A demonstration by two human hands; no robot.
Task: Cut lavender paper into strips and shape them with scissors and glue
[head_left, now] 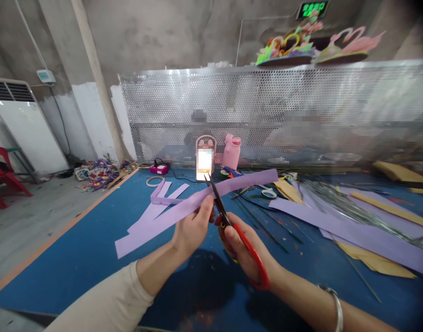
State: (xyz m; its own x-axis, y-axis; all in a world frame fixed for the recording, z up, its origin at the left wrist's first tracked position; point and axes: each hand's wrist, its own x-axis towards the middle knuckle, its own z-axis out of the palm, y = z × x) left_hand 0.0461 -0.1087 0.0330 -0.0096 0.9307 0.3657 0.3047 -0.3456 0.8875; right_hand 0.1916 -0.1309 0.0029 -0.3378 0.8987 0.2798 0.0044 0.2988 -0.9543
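Observation:
My left hand (193,230) pinches a long light-purple strip (173,216) near its middle, thumb on top. The strip runs from lower left up to the right, above the blue table (90,258). In my right hand (244,244) is a pair of scissors (252,256) with red handles and dark blades. The blades are parted and cross the strip just beyond my left thumb; whether they have cut into it I cannot tell. Some right fingers are hidden behind the handles. More purple pieces (145,214) lie beneath and left of the held strip.
A lit phone (205,161) and a pink bottle-like object (232,152) stand at the back before a perforated metal screen (266,101). Tape rolls (155,181) and a magenta box (158,168) lie at left. Purple strips (315,216), tan sheets (373,259) and thin wires (336,198) cover the right side.

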